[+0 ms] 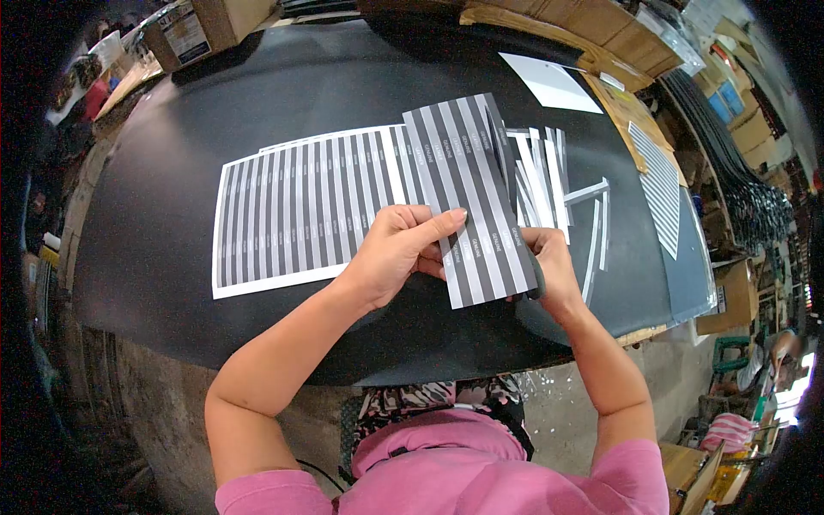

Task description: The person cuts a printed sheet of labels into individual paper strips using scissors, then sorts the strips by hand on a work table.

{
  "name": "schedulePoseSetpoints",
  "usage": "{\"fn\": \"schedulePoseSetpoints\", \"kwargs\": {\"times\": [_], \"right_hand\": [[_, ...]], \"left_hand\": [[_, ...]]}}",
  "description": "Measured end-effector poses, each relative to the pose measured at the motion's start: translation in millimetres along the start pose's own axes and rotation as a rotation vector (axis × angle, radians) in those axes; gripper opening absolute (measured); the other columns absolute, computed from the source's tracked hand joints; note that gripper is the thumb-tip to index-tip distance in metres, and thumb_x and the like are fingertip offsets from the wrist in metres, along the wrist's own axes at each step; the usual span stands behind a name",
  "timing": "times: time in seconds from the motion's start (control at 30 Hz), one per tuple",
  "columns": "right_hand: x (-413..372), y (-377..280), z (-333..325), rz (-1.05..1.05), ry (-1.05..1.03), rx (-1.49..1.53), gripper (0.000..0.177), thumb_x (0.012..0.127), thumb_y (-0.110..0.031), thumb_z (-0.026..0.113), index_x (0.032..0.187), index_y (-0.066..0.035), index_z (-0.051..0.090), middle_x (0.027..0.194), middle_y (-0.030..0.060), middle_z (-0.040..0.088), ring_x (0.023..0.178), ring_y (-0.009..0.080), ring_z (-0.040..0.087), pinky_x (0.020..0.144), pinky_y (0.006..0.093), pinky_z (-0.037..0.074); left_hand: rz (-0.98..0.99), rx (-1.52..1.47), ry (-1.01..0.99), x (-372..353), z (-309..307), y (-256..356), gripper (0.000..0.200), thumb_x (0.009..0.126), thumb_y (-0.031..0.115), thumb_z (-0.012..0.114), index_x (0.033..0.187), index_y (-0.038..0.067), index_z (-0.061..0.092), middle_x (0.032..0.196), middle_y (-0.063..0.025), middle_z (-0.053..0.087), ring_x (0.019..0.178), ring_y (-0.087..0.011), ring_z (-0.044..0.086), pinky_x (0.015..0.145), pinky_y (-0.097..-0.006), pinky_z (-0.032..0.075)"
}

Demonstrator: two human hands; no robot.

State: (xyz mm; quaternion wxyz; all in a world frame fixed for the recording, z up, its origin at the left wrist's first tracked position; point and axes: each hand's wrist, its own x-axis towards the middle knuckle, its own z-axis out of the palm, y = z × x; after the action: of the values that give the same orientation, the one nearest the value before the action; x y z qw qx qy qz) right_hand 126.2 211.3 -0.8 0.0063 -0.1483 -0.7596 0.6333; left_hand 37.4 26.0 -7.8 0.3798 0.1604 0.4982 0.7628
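My left hand [399, 249] pinches a striped black-and-grey sheet [463, 172] between thumb and fingers, raised above the table. At the sheet's right edge, my right hand [549, 262] is closed around scissors [534, 281], whose dark handle shows at its lower side; a dark blade shows near the sheet's upper right. Part of that hand is hidden behind the sheet. A larger striped sheet [296, 206] with a white border lies flat to the left, partly over another sheet. Cut strips [536, 176] lie loosely to the right.
The black table [163, 223] extends around the sheets. A white sheet [549, 83] lies at the back right, and another striped sheet [657, 184] near the right edge. Cardboard boxes [193, 34] stand along the back. A person [785, 348] is at the far right.
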Motion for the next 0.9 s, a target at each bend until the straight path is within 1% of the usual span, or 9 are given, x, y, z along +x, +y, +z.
{"fn": "schedulePoseSetpoints", "kwargs": {"times": [0.23,0.4,0.8,0.83,0.9], "right_hand": [[0.6,-2.0,2.5,-0.012,0.012,0.021,0.015,0.072,-0.008,0.067,0.068,0.005,0.061,0.054,0.0058,0.057,0.042,0.0095,0.052,0.038,0.0227,0.039],[0.0,-1.0,1.0,-0.003,0.015,0.045,0.018,0.072,-0.009,0.067,0.062,0.003,0.059,0.051,0.0053,0.054,0.039,0.0105,0.051,0.035,0.0232,0.037],[-2.4,-0.3,1.1,-0.002,0.023,0.004,0.017,0.071,-0.007,0.066,0.059,0.001,0.057,0.049,0.0051,0.053,0.038,0.0105,0.050,0.034,0.0237,0.035],[-1.7,1.2,0.2,-0.003,0.023,0.004,0.017,0.071,-0.007,0.066,0.059,0.001,0.057,0.049,0.0051,0.053,0.038,0.0105,0.050,0.034,0.0237,0.035],[1.3,5.6,-2.4,0.012,-0.010,-0.001,0.015,0.071,-0.008,0.067,0.064,0.004,0.061,0.054,0.0063,0.057,0.044,0.0097,0.053,0.039,0.0236,0.039]], "left_hand": [[0.008,0.013,0.016,1.2,-2.3,-1.5,0.030,0.088,0.027,0.059,0.087,-0.002,0.063,0.077,-0.0118,0.066,0.063,-0.0132,0.064,0.055,-0.0240,0.054],[0.013,0.029,0.013,1.2,-1.7,-0.3,0.030,0.088,0.027,0.058,0.088,-0.003,0.063,0.077,-0.0128,0.066,0.063,-0.0139,0.065,0.056,-0.0248,0.055],[0.012,0.033,0.020,1.7,-1.6,-1.9,0.031,0.087,0.027,0.059,0.088,-0.004,0.062,0.076,-0.0141,0.065,0.062,-0.0146,0.065,0.055,-0.0252,0.055],[0.006,0.034,0.027,1.8,-1.5,-2.1,0.032,0.087,0.027,0.059,0.088,-0.004,0.062,0.076,-0.0141,0.065,0.062,-0.0145,0.065,0.055,-0.0250,0.055],[0.011,0.041,0.020,2.6,-2.6,-3.6,0.032,0.087,0.028,0.059,0.087,-0.004,0.062,0.076,-0.0139,0.065,0.062,-0.0144,0.065,0.056,-0.0250,0.055]]}}
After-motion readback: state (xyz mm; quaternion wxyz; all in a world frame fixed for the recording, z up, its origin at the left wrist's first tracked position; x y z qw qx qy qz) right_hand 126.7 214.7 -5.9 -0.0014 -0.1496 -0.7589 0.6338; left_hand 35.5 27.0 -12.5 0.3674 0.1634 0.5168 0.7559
